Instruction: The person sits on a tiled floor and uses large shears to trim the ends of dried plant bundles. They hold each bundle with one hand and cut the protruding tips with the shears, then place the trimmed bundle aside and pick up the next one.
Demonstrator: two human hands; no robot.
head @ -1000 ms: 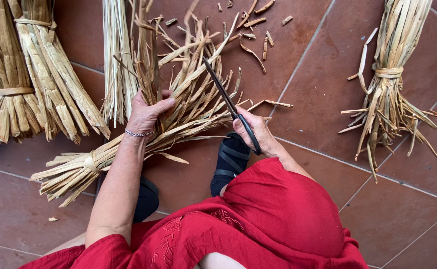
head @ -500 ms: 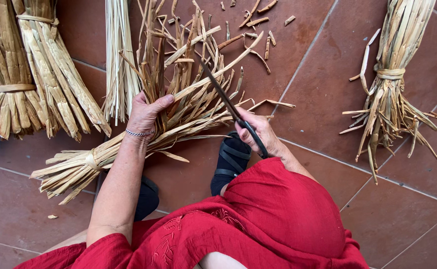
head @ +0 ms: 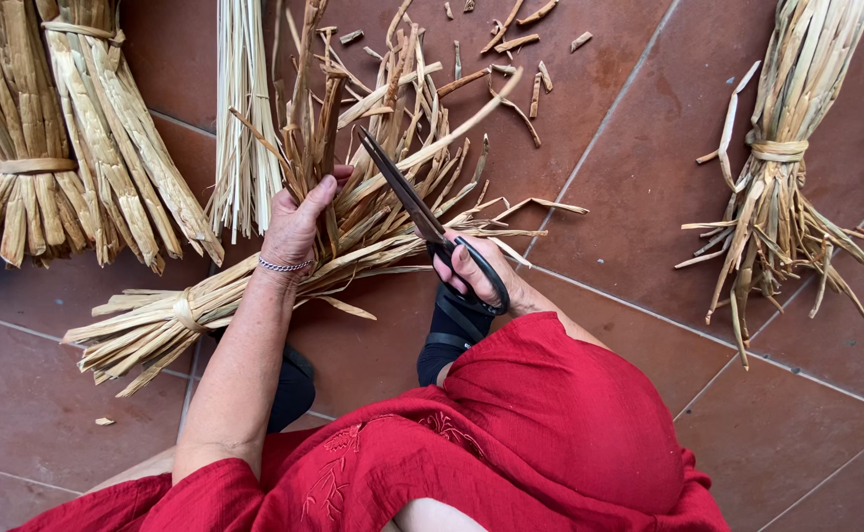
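Observation:
My left hand [head: 299, 222] grips a bunch of dried straw-coloured reed strips [head: 353, 128] and holds the strips upright; a thin bracelet circles the wrist. The strips belong to a tied bundle [head: 171, 315] that lies on the tile floor toward the lower left. My right hand [head: 476, 276] holds large black scissors [head: 422, 212] by the handles. The blades point up and to the left into the spread strips, close beside my left hand.
Two thick tied bundles [head: 48, 158] lie at the upper left, a pale thin bunch [head: 243, 128] beside them. Another tied bundle [head: 777, 167] lies at the right. Cut scraps [head: 511, 49] are scattered on the red-brown tiles [head: 629, 197]. My red dress [head: 511, 433] fills the bottom.
My left hand has lifted the gripped strips more upright. The scissors have moved slightly left, deeper into the strips.

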